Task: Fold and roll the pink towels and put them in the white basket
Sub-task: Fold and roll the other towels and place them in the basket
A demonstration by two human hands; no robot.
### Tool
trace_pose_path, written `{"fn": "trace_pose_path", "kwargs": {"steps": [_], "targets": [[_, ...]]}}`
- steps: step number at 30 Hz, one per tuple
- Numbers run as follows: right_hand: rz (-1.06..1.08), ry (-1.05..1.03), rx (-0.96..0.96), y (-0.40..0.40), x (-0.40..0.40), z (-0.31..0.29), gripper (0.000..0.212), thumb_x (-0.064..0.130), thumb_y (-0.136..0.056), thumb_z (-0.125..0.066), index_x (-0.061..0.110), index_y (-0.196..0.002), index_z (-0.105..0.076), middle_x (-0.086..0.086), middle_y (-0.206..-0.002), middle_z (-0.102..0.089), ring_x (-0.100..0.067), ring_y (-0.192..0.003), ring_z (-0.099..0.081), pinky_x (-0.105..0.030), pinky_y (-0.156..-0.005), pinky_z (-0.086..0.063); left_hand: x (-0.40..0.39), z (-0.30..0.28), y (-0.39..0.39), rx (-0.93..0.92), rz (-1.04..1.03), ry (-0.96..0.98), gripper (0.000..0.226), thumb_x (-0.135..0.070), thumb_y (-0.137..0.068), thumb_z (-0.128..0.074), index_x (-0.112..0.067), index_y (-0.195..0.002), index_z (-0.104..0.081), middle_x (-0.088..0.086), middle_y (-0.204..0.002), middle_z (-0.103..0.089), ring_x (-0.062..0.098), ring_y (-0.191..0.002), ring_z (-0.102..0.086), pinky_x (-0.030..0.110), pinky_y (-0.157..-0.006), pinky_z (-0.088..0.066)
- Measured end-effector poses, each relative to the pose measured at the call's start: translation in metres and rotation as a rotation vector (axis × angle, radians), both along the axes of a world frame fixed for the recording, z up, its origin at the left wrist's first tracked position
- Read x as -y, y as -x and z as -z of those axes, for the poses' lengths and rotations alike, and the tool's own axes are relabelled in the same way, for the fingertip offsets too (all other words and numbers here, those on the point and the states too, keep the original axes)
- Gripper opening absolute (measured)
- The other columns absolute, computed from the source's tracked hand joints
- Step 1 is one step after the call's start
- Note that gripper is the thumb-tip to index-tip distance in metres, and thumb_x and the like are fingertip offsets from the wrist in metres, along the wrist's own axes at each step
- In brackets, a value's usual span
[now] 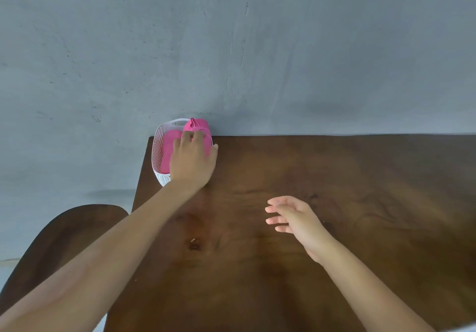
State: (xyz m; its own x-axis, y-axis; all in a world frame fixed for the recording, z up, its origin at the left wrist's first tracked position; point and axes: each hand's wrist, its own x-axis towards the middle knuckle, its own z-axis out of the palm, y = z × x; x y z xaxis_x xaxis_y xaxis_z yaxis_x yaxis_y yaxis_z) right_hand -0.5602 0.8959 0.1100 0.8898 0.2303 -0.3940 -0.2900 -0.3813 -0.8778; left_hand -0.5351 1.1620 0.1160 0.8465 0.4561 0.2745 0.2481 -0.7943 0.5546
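Two hands are seen, well apart from one another. The left hand [192, 160] is stretched out over the white basket [157, 151], palm down, with its fingers [197, 136] curled onto the upper of the pink towels [197, 125]; whether the roll is truly gripped or only pressed cannot be told, since the hand hides most of it. The thumb is spread out past the basket's rim on the side toward the right hand. The right hand [293, 215] is held above the wooden table [360, 203], nearer the person than the left hand, with its fingers straight, spread and holding nothing.

One basket is counted, under the left hand, at the table's far corner beside the wall [231, 48]. Two pink towels are counted inside it: the roll under the left fingertips, which stands up above the rim at the far end, and a second roll [168, 148] lying lower in the basket, just beside the left hand on the side away from the right hand. The two rolls appear to touch. One dark chair back [64, 228] is seen below the left forearm, beside the table edge.
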Motion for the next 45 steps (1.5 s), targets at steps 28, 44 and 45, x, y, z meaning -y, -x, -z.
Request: {"fn": "trace_pose_path", "kwargs": {"steps": [28, 44, 45], "targets": [[0.344, -0.115, 0.011, 0.108, 0.428, 0.038, 0.018, 0.02, -0.102, -0.052, 0.018, -0.109, -0.068, 0.001, -0.107, -0.075, -0.014, -0.089, -0.075, -0.035, -0.088, -0.057, 0.427, 0.079, 0.123, -0.236, 0.546, 0.066, 0.021, -0.043, -0.101, -0.054, -0.032, -0.118, -0.061, -0.016, -0.117, -0.058, 0.011, -0.113, -0.054, 0.031, -0.098, -0.048], [0.8, -0.153, 0.011, 0.143, 0.65, 0.049, 0.017, 0.017, -0.1, -0.055, 0.018, -0.109, -0.07, 0.002, -0.106, -0.075, -0.018, -0.092, -0.075, -0.028, -0.082, -0.056, 0.656, 0.081, 0.033, -0.287, 0.934, 0.008, 0.024, -0.04, -0.102, -0.053, -0.026, -0.119, -0.062, -0.011, -0.116, -0.058, 0.012, -0.111, -0.054, 0.03, -0.093, -0.047], [0.816, -0.152, 0.017, 0.14, 0.663, 0.049, 0.018, 0.017, -0.101, -0.054, 0.018, -0.109, -0.07, 0.002, -0.106, -0.075, -0.018, -0.092, -0.075, -0.029, -0.082, -0.056, 0.671, 0.082, 0.024, -0.286, 0.954, 0.011, 0.024, -0.04, -0.102, -0.053, -0.026, -0.119, -0.062, -0.011, -0.116, -0.058, 0.012, -0.111, -0.055, 0.03, -0.093, -0.048]]}}
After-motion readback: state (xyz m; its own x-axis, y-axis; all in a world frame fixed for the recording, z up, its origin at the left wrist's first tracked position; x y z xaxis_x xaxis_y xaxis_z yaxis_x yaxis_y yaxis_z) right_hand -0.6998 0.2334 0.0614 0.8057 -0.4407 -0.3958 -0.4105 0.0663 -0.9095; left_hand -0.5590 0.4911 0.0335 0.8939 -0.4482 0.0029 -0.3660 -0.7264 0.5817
